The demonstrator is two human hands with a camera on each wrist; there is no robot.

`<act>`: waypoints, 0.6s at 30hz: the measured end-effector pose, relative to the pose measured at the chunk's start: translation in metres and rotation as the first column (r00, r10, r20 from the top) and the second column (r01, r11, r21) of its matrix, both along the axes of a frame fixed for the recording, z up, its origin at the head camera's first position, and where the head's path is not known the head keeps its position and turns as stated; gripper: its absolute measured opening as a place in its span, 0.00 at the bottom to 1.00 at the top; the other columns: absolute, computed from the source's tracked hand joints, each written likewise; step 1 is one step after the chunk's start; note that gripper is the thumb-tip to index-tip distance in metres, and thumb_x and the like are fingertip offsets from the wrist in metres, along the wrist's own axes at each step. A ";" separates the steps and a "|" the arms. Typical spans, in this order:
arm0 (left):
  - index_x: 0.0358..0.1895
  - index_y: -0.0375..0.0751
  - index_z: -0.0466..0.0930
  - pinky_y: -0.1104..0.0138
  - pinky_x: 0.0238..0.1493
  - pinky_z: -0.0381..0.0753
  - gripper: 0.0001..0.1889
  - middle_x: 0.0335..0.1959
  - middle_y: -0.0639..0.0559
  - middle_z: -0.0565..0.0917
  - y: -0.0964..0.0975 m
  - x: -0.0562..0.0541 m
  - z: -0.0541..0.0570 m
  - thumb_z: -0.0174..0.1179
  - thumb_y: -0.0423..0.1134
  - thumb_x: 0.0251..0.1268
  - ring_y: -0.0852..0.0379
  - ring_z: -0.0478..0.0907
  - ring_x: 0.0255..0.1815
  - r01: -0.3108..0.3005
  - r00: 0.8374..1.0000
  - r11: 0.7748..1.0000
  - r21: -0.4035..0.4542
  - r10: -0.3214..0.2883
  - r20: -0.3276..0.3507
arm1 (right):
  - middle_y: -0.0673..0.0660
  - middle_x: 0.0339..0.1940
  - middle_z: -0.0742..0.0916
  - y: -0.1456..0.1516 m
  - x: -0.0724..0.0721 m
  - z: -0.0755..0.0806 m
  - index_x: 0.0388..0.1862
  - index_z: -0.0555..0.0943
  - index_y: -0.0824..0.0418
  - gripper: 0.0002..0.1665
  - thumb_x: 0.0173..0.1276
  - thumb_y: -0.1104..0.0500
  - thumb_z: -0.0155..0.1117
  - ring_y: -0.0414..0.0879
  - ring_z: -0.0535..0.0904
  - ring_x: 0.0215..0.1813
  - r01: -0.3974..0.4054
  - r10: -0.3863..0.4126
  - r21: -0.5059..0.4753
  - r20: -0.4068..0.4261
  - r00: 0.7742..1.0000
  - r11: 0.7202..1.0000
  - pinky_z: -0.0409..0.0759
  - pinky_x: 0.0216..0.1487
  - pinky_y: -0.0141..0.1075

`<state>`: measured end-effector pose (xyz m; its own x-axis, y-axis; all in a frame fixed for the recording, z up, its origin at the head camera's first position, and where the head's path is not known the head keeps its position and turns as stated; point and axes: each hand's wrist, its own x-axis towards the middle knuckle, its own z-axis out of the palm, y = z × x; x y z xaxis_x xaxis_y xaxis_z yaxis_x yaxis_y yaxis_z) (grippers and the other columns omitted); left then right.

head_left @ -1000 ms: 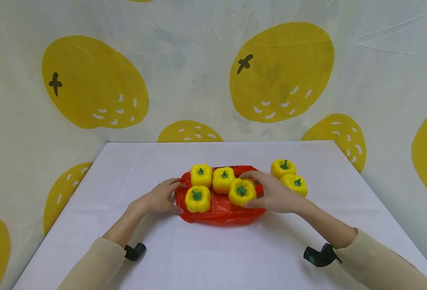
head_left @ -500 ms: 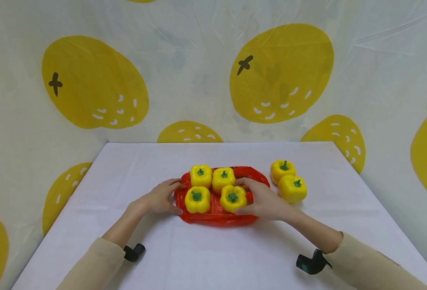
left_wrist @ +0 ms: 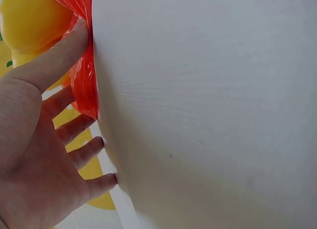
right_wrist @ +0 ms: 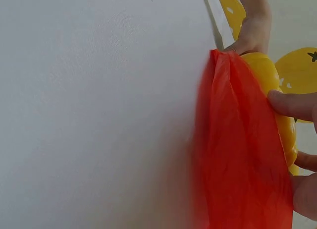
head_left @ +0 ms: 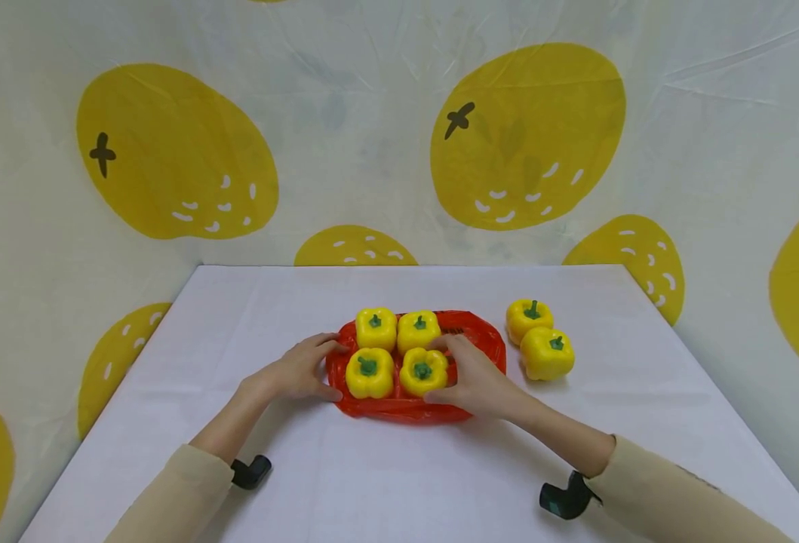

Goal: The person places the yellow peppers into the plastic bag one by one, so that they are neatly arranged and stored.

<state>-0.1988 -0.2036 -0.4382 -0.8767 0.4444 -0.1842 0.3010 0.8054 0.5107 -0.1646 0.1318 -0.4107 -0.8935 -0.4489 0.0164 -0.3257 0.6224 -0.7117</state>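
In the head view, my right hand (head_left: 474,378) grips a yellow bell pepper (head_left: 413,381) between thumb and fingers, at the front right of the peppers in a red plastic bag (head_left: 399,411). Three more sit beside it: a front left pepper (head_left: 367,385), a back left pepper (head_left: 365,332) and a back right pepper (head_left: 409,341). At the bag's left end, my left hand (head_left: 302,369) holds the rim with thumb and fingers around it. The left wrist view shows the thumb (left_wrist: 64,55) against the red plastic, with the other fingers spread.
Two more yellow peppers stand together on the white table (head_left: 372,483), right of the bag: a back one (head_left: 523,320) and a nearer one (head_left: 542,358). A white curtain (head_left: 358,113) with yellow fruit prints hangs behind the table.
My right hand has moved left with its pepper, bringing it beside the front left one. The bag's right part shows more now. The left hand stays in place.
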 end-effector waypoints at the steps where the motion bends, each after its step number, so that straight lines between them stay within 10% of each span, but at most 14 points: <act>1: 0.70 0.46 0.73 0.36 0.71 0.63 0.40 0.78 0.40 0.63 0.000 0.000 0.000 0.79 0.46 0.53 0.36 0.56 0.78 0.001 1.000 1.000 -0.001 -0.001 -0.001 | 0.55 0.61 0.78 -0.001 0.000 -0.001 0.68 0.71 0.61 0.43 0.57 0.56 0.83 0.50 0.74 0.62 0.010 -0.010 -0.004 0.003 1.000 1.000 0.82 0.60 0.50; 18: 0.71 0.44 0.73 0.37 0.73 0.60 0.40 0.78 0.39 0.63 -0.002 -0.001 -0.003 0.78 0.48 0.54 0.36 0.56 0.78 0.022 1.000 1.000 0.000 -0.022 -0.018 | 0.54 0.60 0.78 -0.008 0.002 -0.005 0.67 0.71 0.60 0.45 0.55 0.54 0.85 0.51 0.75 0.62 0.021 -0.021 -0.045 -0.008 1.000 0.999 0.81 0.61 0.50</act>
<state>-0.1996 -0.2054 -0.4411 -0.8700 0.4635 -0.1682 0.3278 0.7984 0.5051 -0.1631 0.1237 -0.4155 -0.9024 -0.4287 0.0434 -0.3189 0.5967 -0.7364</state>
